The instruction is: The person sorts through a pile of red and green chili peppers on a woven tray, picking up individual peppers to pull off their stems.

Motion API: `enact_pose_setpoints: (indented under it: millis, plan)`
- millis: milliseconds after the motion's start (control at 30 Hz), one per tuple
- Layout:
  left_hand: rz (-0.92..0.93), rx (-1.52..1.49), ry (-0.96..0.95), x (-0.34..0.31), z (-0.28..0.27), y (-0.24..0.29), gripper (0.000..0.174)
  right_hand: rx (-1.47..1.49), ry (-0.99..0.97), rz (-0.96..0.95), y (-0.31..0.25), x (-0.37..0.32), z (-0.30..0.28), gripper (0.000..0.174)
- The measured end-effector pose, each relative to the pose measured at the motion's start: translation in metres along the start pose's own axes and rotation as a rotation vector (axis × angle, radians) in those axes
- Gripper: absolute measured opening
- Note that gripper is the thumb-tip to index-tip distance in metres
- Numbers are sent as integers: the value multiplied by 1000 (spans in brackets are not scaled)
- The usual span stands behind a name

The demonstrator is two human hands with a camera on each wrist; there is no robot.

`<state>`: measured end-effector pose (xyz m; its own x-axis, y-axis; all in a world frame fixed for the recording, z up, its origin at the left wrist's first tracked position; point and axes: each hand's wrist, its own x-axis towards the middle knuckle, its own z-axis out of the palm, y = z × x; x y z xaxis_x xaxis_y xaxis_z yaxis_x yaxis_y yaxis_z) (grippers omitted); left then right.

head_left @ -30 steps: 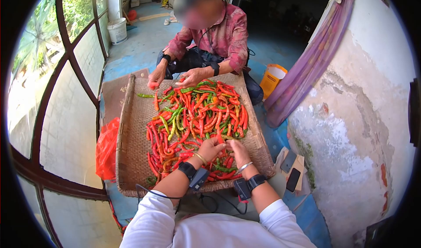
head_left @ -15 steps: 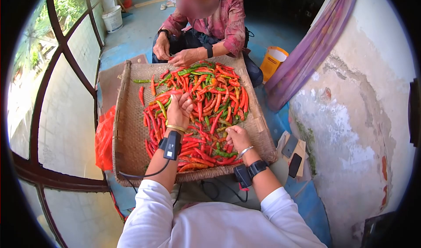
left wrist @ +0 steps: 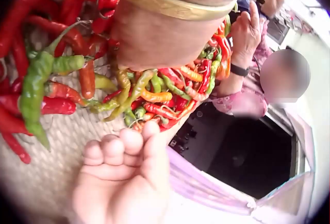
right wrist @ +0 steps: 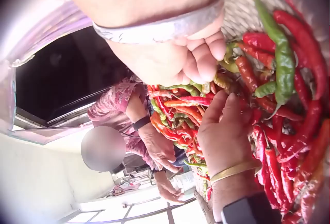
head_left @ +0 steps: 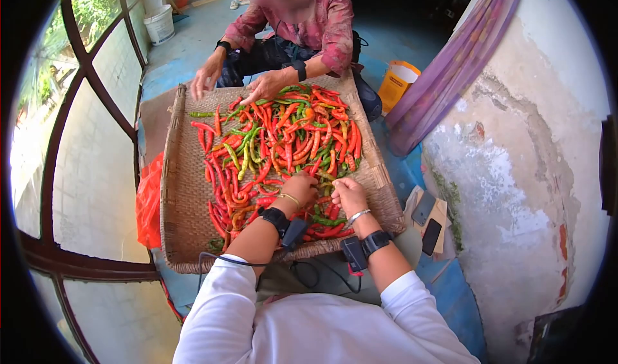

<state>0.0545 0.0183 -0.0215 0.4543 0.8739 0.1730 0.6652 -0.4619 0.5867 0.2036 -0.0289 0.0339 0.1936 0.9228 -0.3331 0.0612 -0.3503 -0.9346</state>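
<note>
Red, green and orange chili peppers [head_left: 302, 142] lie heaped in a woven tray [head_left: 183, 216]. My left hand [head_left: 300, 187], with a gold bangle, reaches down among the peppers at the near middle; its fingertips meet the heap beside an olive-green pepper [right wrist: 226, 83]. Whether those fingers pinch a pepper I cannot tell. Just to its right, my right hand [head_left: 351, 196], wearing a silver bangle, hovers above the peppers. Its fingers [left wrist: 111, 149] are curled toward the palm, and no pepper shows in them. A green pepper [left wrist: 36, 90] lies on red ones near both hands.
Across the tray another person [head_left: 296, 35] sits with both hands over its far edge. A red plastic bag [head_left: 149, 203] stands left of the tray. To the right are two phones [head_left: 432, 236] on cardboard, a yellow box [head_left: 396, 87] and a purple curtain [head_left: 450, 87].
My hands were together at a red pepper; then the left swung left over the heap and came back beside the right. The other person's hands have parted over the tray's far edge.
</note>
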Motion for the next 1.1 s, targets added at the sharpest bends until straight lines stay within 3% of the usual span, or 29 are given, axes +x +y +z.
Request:
enact_pose_setpoints:
  millis: [33, 100, 133, 200, 233, 300, 367, 500, 633, 700, 767, 833, 900, 967, 1033, 1067, 1100]
  plan:
    - [1, 1, -1, 0, 1, -2, 24, -37, -26, -6, 3, 2, 0, 14]
    - [-291, -620, -29, -2, -3, -1, 21, -117, -43, -52, 9, 5, 0, 17]
    - [-291, -618, -30, -3, -7, 4, 21, -200, -59, -97, 13, 7, 1, 21]
    - [-432, -1182, -23, -3, -17, 17, 13, -275, -117, -180, 22, 13, 3, 23]
    - [-431, -1181, -23, -3, -17, 21, 13, -353, -173, -264, 23, 14, 4, 25]
    - [-376, -1280, 28, -4, -17, 28, 9, -295, -252, -209, 14, 6, 3, 25]
    - [-392, -1290, 30, -6, -18, 33, 8, -149, -372, 58, 0, -3, 2, 21]
    - [-501, -1423, 97, -6, -22, 37, 7, -184, -435, -8, 0, -7, 2, 13]
    - [-530, -1392, 161, -8, -34, 35, 8, -103, -430, -110, 1, -8, 5, 22]
    - [-475, -1463, 336, -3, -45, 24, 10, -50, -406, -138, 0, -9, 4, 26]
    - [-290, -1544, 595, 5, -64, 4, 21, -64, -336, -97, -1, -8, 2, 28]
    - [-247, -1669, 906, 4, -98, 17, 36, -48, -309, -84, -3, -9, 2, 27]
    - [-215, -1605, 850, 1, -97, 12, 45, -37, -287, -77, -4, -8, 1, 25]
    - [-328, -1283, 655, -1, -69, -1, 39, -30, -273, -54, -1, -5, 2, 22]
    - [-332, -1112, 435, 2, -34, -17, 21, -51, -269, -51, -4, -8, 2, 21]
    - [-333, -880, 349, 1, -23, -21, 21, -75, -264, -49, -5, -9, 2, 20]
    - [-328, -876, 349, -3, -21, -21, 21, -72, -264, -54, -2, -8, 4, 20]
